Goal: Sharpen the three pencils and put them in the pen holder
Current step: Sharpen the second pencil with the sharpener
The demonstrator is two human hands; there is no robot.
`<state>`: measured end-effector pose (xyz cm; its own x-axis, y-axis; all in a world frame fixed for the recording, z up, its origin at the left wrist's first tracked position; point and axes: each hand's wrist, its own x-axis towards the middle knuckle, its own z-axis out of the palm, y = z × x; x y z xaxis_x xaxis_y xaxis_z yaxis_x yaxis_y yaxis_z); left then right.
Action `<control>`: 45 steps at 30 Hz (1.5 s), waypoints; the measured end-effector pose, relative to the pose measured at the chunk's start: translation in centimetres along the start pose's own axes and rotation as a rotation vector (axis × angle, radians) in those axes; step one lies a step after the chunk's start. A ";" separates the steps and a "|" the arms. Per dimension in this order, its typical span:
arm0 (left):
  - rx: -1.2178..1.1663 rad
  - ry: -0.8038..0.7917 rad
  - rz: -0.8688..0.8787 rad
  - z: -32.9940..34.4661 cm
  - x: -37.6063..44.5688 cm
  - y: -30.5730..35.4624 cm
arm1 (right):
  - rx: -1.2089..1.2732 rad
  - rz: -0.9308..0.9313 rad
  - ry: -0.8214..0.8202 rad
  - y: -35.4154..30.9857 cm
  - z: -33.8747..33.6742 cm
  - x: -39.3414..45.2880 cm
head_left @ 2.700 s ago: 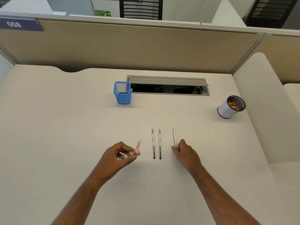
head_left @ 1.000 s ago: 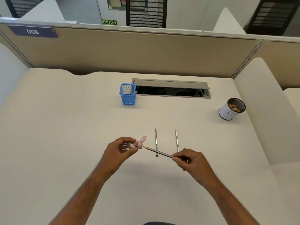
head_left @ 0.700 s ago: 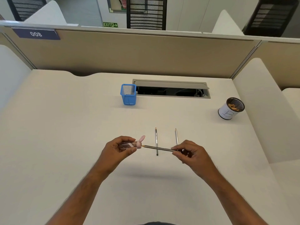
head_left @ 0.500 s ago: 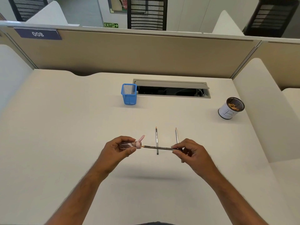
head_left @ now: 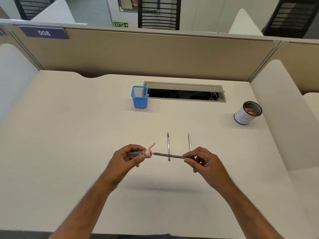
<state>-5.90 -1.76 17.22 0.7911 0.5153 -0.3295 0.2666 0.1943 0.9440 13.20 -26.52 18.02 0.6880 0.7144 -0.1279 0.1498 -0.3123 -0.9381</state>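
My left hand point(head_left: 125, 159) holds a clear tube-shaped sharpener point(head_left: 138, 154) with a pink cap end and an open pink flap. In my right hand point(head_left: 203, 163) is a dark pencil point(head_left: 168, 155), held level above the desk by its rear end. Its tip points left and sits right at the sharpener's pink end. Two more pencils lie on the desk behind it, tips pointing away: one point(head_left: 168, 144) in the middle, one point(head_left: 189, 141) to its right, partly hidden by my right hand. A blue mesh pen holder point(head_left: 139, 97) stands upright farther back.
A white cup point(head_left: 246, 113) with shavings inside stands at the right of the desk. An open cable tray point(head_left: 185, 94) runs along the back, just right of the pen holder. Beige partition panels close off the back and the right side.
My right hand picked one pencil off the desk, turned it level and brought its tip leftwards up to the sharpener's pink end. The left hand has kept the sharpener almost still.
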 end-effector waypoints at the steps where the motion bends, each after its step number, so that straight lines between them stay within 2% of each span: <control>1: -0.005 0.004 0.000 0.0 -0.1 0.1 | -0.004 -0.010 0.000 -0.1 -0.1 0.0; 9: 0.002 0.014 -0.027 0.0 -0.5 0.0 | -0.027 -0.042 -0.006 -0.6 -0.1 0.1; 20: 0.072 0.015 -0.006 0.2 -0.5 0.7 | -0.264 -0.192 0.019 -1.1 0.4 0.0; 22: 0.096 0.005 -0.002 0.1 -0.4 1.0 | -0.223 -0.132 0.003 -1.0 0.5 0.1; 27: 0.173 -0.019 0.033 0.0 -0.2 1.6 | -0.025 0.155 -0.122 -0.5 0.4 0.5; 29: 0.191 -0.024 0.034 -0.1 -0.2 1.8 | 0.047 0.186 -0.135 -0.6 0.5 0.4; 34: 0.125 -0.003 0.019 -0.1 -0.2 2.1 | 0.028 0.053 -0.138 -1.8 0.9 -0.3; 42: 0.103 0.000 0.023 -0.1 -0.5 2.4 | -0.070 -0.023 0.027 -2.1 1.4 -0.8; 45: 0.118 -0.013 0.015 -0.3 -0.6 2.4 | 0.006 -0.014 -0.019 -2.1 1.1 -0.6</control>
<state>-5.85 -1.37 19.67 0.8023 0.5066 -0.3157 0.3171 0.0864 0.9444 11.65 -25.58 19.73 0.6721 0.7305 -0.1209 0.1550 -0.2985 -0.9417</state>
